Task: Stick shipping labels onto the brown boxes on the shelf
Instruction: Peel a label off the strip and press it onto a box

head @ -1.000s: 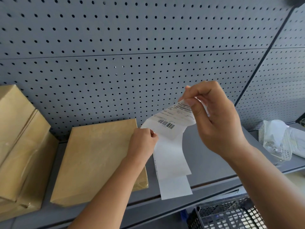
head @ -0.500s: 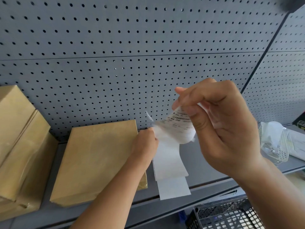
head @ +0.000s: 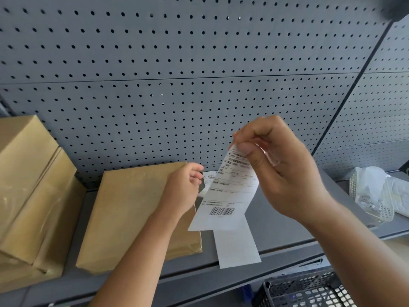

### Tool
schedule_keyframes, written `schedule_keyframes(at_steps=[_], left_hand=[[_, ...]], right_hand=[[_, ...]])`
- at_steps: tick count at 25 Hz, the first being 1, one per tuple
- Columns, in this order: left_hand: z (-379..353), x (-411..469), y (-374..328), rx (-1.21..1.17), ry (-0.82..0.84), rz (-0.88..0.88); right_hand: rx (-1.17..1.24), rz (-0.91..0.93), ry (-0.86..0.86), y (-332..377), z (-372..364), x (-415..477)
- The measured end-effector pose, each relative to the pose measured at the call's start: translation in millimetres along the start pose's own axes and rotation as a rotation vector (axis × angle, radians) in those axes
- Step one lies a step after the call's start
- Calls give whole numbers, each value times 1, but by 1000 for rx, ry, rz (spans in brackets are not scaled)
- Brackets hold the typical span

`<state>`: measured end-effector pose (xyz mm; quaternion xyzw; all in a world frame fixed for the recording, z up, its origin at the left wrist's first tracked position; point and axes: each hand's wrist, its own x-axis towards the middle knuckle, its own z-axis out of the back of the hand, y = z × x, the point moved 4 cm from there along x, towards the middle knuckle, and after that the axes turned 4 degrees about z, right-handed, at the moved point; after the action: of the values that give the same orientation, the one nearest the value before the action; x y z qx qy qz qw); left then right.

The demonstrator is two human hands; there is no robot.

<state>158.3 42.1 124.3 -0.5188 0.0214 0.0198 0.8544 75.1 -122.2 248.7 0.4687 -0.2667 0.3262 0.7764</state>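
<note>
Two hands right of the box (head: pixel 137 213), right hand (head: pixel 281 173) pinching label (head: pixel 228 196) top, left hand (head: pixel 183 187) gripping liner (head: pixel 236 247) at box's edge

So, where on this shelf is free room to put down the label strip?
Bare shelf lies between the flat brown box and the clear bags, behind the hanging label strip. A narrow gap runs between that box and the stacked boxes. The left end is crowded.

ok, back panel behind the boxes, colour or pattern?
Grey back panel, dotted with regular rows of small holes; head view.
</note>
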Motion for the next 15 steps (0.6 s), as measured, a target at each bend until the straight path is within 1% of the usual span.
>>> schedule_keyframes(at_steps=[1,2,3,5,6,8,9,11,15], left_hand=[[10,-2,1,-13,-37,-42],[22,-4,3,-55,-74,-48],[33,-6,3,-143,-75,-54],[49,-16,2,-379,8,-18],[55,-25,-4,-472,79,-30],[64,-41,-10,-569,213,-77],[69,-48,-12,-580,252,-99],[81,-57,-14,-558,247,-136],[99,-55,-1,-438,132,-141]], right_hand=[[-2,-21,16,-4,-4,1],[-2,-38,31,-7,-9,2],[-1,-47,44,-9,-14,4],[-4,-44,65,-11,-22,7],[-9,-44,78,-11,-26,9],[-12,-60,112,-10,-38,15],[-15,-66,127,-9,-44,18],[-20,-72,146,-8,-55,25],[-23,-85,165,-9,-80,38]])
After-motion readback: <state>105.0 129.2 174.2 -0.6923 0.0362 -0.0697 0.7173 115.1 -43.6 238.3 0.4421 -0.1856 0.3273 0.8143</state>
